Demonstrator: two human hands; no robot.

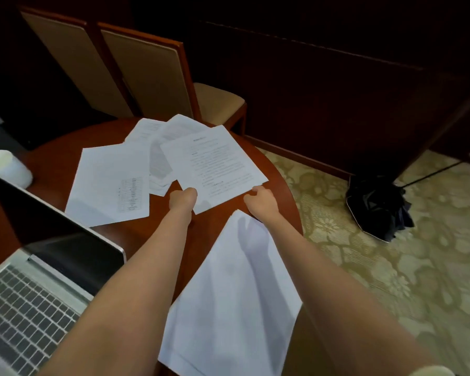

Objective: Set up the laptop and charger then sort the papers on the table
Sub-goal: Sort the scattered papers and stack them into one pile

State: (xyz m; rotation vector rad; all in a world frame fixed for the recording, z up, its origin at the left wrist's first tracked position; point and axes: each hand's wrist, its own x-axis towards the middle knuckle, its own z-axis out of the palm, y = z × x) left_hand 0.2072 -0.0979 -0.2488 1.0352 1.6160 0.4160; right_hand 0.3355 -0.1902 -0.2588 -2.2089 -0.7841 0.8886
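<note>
An open silver laptop point(30, 289) with a dark screen sits at the lower left of the round wooden table point(277, 183). Printed sheets lie scattered across the table's far side. My left hand point(182, 198) and my right hand point(261, 199) both grip the near edge of one printed page point(215, 161), which rests on top of the others. A table-printed sheet point(111, 183) lies to its left, and more sheets point(158, 131) lie behind. A blank white stack point(234, 299) lies near me under my right forearm, overhanging the table's edge. No charger is visible.
A white cup point(8, 166) stands at the left behind the laptop. Two wooden chairs point(144, 71) with tan padding stand beyond the table. A folded black umbrella point(377, 210) lies on the patterned carpet at the right, next to a dark wooden wall.
</note>
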